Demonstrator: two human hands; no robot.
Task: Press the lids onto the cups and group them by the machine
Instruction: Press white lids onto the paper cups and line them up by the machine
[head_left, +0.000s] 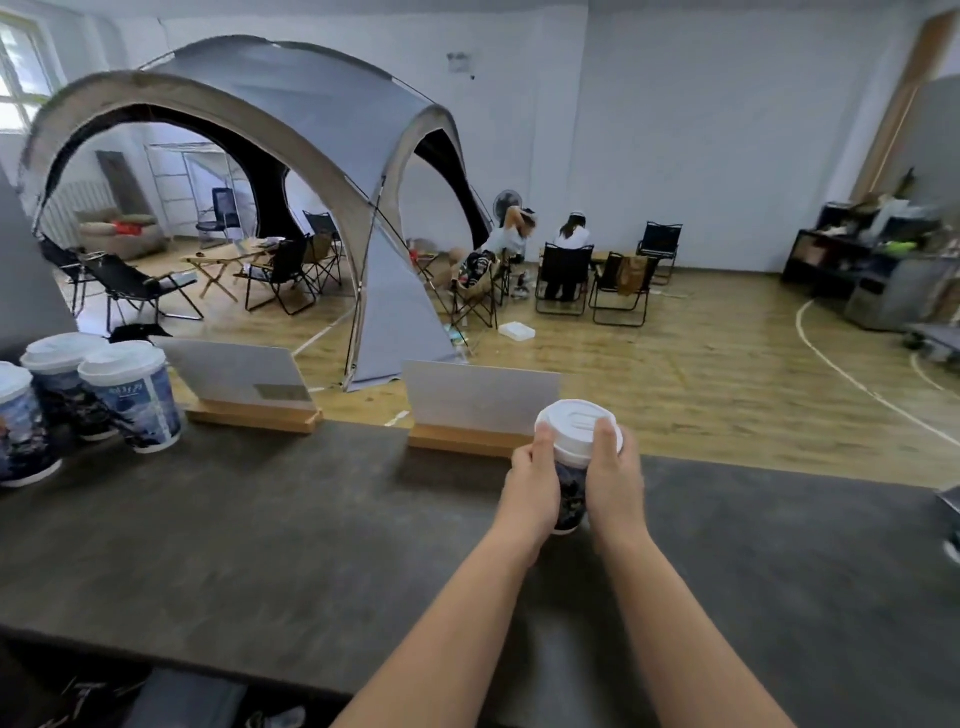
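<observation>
A person's left hand (532, 470) and right hand (610, 475) clasped a paper cup (570, 493) standing on the dark counter (260, 519), thumbs pressing the rim of its white lid (577, 428). Three lidded cups (132, 395) stood grouped well apart at the counter's left end. The cup looked light and thin-walled, likely to buckle if squeezed, so pressure belonged on the stiff lid rim; whether the lid had fully seated could not be told from this angle.

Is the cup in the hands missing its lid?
No, the cup gripped by the left hand and the right hand already has a white lid on top.
</observation>
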